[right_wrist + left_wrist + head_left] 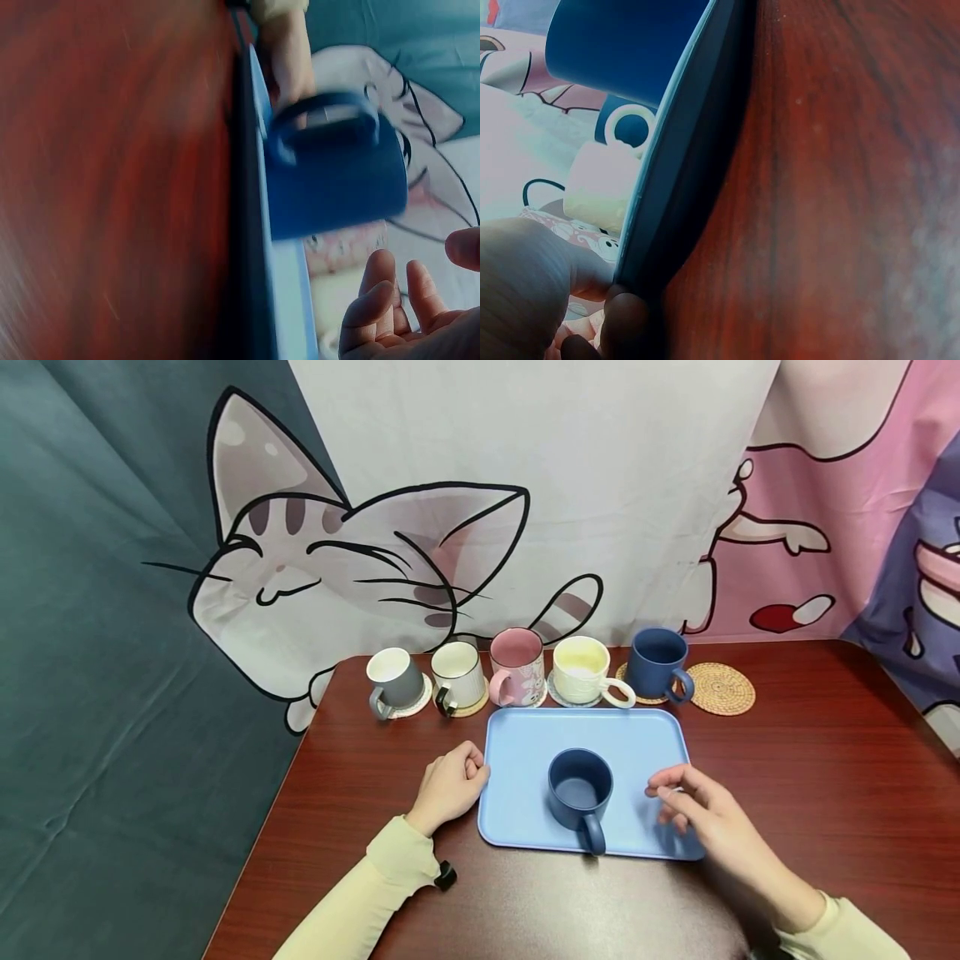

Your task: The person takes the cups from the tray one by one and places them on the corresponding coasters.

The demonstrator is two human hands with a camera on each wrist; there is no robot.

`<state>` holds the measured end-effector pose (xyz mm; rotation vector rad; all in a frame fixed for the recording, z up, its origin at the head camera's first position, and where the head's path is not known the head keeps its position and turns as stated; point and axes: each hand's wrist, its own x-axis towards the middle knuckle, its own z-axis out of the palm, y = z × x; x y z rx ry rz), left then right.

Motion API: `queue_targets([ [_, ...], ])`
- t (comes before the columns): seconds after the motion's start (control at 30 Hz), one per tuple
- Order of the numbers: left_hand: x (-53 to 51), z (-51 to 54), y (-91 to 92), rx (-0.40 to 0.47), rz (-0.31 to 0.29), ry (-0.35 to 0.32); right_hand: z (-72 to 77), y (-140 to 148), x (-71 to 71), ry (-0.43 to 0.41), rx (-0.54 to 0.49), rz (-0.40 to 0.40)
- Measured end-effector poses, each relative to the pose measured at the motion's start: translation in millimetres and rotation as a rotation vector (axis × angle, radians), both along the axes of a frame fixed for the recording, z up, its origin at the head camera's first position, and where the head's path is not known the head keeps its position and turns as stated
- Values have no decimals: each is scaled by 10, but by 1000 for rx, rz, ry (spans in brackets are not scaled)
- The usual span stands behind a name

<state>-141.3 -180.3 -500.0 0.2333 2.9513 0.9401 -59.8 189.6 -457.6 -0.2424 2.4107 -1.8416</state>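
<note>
On a light blue rectangular tray (517, 810) stands one dark blue mug (576, 789), upright, its handle pointing to the tray's near edge. My left hand (450, 783) pinches the tray's left edge; in the left wrist view the thumb and fingertips (624, 319) meet at the rim. Above the right part of the tray hovers my right hand (705, 814), fingers loosely bent and holding nothing. The right wrist view shows that hand (420, 319) apart from the mug (337, 180), whose handle faces the camera.
Along the table's back edge stand a grey mug (401, 683), a white mug with a black handle (459, 677), a pink mug (519, 664), a cream mug (579, 672) and another dark blue mug (654, 664), on coasters. A bare woven coaster (722, 689) lies at their right.
</note>
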Motion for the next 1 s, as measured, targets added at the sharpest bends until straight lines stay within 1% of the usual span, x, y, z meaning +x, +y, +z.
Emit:
queue_targets([
  [0.1,1,5,-2,2,3,0,-29,-111,111,10,-36,58],
  [0.17,1,5,-1,3,3,1,-47,-178,170,-2,-62,94],
  [0.3,0,-4,3,3,0,2,-90,-301,262,-43,-113,152],
  [0.33,0,-7,3,2,0,1,-98,-331,279,-64,-124,160],
  [0.5,-3,-7,-1,-3,0,7,-133,-455,333,-129,-174,219],
  [0.53,-4,-7,-1,-3,-1,7,-137,-477,341,-134,-174,221],
  [0.6,-4,-9,1,-3,-1,8,-139,-522,351,-119,-157,217],
  [0.73,-5,-17,5,-1,-3,4,-129,-614,360,-70,-112,193],
  [0.8,-6,-23,5,-3,-3,1,-118,-649,365,-75,-110,197],
  [0.93,-7,-20,0,0,-1,1,-108,-699,377,-117,-110,194],
  [1.0,-9,-23,-1,1,0,1,-111,-712,382,-109,-88,183],
])
